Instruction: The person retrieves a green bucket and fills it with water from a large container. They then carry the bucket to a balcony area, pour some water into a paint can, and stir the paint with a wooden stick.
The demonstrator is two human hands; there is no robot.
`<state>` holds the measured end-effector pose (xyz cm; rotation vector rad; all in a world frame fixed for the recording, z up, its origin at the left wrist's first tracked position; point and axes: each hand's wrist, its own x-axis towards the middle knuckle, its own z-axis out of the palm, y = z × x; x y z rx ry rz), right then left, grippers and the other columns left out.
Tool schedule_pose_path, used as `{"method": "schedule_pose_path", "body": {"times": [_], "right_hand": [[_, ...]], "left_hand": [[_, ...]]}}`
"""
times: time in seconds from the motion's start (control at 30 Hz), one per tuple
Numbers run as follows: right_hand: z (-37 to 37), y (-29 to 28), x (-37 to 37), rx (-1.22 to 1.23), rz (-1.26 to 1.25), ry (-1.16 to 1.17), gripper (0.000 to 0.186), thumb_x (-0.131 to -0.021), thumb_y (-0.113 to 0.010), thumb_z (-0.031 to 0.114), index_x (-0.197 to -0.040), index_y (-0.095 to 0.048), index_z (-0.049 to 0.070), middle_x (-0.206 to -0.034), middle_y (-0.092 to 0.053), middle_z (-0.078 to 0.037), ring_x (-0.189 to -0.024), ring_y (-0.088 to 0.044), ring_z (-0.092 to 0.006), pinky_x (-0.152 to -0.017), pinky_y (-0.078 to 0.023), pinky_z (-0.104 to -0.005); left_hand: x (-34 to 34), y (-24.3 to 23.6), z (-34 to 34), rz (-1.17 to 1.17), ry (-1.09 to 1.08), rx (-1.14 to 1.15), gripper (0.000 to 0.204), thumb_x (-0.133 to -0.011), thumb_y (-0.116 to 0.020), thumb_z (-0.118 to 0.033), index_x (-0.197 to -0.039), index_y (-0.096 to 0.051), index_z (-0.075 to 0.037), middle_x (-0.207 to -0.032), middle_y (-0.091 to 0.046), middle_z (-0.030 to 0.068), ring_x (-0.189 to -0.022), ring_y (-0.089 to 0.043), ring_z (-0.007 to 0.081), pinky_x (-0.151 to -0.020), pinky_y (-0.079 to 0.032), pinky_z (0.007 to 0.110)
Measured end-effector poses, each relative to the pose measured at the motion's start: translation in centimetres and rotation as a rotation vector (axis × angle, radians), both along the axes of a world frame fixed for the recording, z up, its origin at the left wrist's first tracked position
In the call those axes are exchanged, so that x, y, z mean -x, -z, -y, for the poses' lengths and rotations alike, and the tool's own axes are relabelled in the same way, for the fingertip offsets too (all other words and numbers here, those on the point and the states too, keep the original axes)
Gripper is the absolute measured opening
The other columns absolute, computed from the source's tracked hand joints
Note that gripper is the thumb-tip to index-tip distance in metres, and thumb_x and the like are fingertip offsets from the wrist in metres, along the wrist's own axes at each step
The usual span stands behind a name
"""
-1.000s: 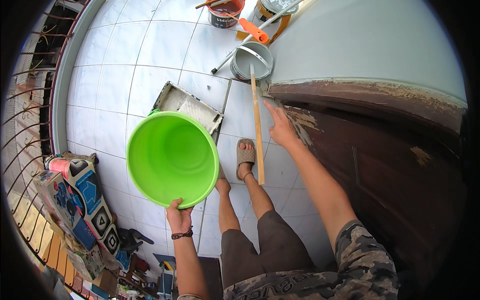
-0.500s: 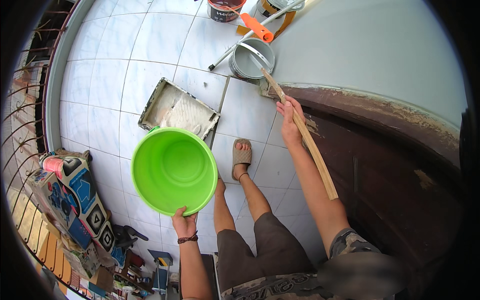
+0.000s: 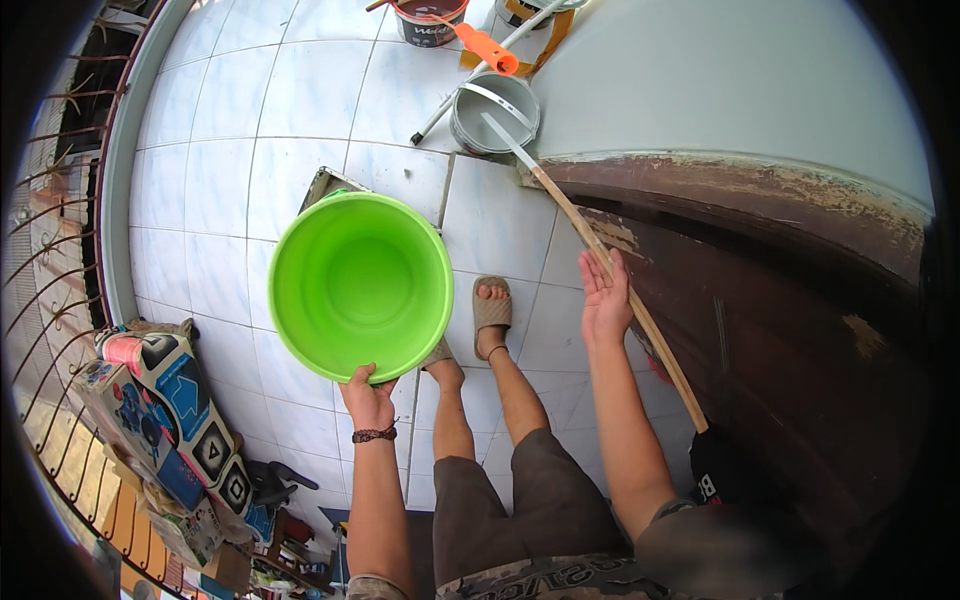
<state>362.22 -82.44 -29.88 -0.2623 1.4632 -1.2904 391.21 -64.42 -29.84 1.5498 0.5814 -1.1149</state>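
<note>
My left hand (image 3: 368, 400) grips the near rim of a bright green plastic tub (image 3: 365, 290), which is tilted so its bare inside faces up. Behind the tub, a paint-stained roller tray (image 3: 325, 188) is mostly hidden. My right hand (image 3: 606, 300) is open, palm up, its fingers stretched out beside a long wooden stick (image 3: 665, 350). The stick's pale, paint-coated end stands in a grey paint bucket (image 3: 465, 125) with a white handle; its bare end slants back toward the dark door. Whether the hand still touches the stick, I cannot tell.
A paint roller with an orange sleeve (image 3: 486, 48) and a white pole (image 3: 440, 120) lies by the bucket. Another paint pail (image 3: 430, 25) stands farther off. Stacked boxes (image 3: 170, 400) line the left railing. A brown door (image 3: 790, 330) and grey wall (image 3: 720, 80) bound the right.
My right hand has loosened from the stick and moved nearer to me. The stick's bare end has shifted right. The tub has risen and now covers more of the tray.
</note>
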Motion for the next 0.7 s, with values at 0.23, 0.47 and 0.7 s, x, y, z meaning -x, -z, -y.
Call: {"method": "schedule_pose_path", "body": {"times": [0.23, 0.47, 0.7], "right_hand": [[-2.5, 1.0, 1.3, -0.03, 0.168, 0.191, 0.043, -0.101, -0.046, 0.023, -0.131, -0.038, -0.007, -0.124, -0.051, -0.026, -0.119, -0.054, -0.0324, -0.106, -0.046, -0.0391], [-3.0, 1.6, 2.0, -0.013, 0.207, 0.218, 0.044, -0.101, -0.047, 0.023, -0.131, -0.038, -0.008, -0.122, -0.053, -0.025, -0.116, -0.055, -0.0314, -0.105, -0.047, -0.0387], [-1.5, -1.1, -0.1, 0.107, -0.272, -0.22, 0.042, -0.101, -0.048, 0.024, -0.129, -0.045, -0.007, -0.114, -0.058, -0.023, -0.105, -0.063, -0.0313, -0.096, -0.051, -0.0383]], "left_hand": [[-0.8, 0.6, 6.6, 0.094, 0.137, -0.048, 0.053, -0.084, -0.044, 0.004, -0.134, -0.033, -0.008, -0.129, -0.046, 0.0172, -0.109, -0.058, 0.0355, -0.079, -0.058, 0.055], [-1.0, 0.7, 7.9, 0.136, 0.193, -0.05, 0.052, -0.084, -0.044, 0.004, -0.133, -0.033, -0.008, -0.13, -0.045, 0.0177, -0.109, -0.058, 0.0366, -0.077, -0.059, 0.055], [-0.7, -0.1, 2.7, 0.108, 0.134, -0.102, 0.052, -0.084, -0.042, 0.005, -0.134, -0.033, -0.007, -0.13, -0.045, 0.0177, -0.108, -0.058, 0.037, -0.077, -0.058, 0.056]]}}
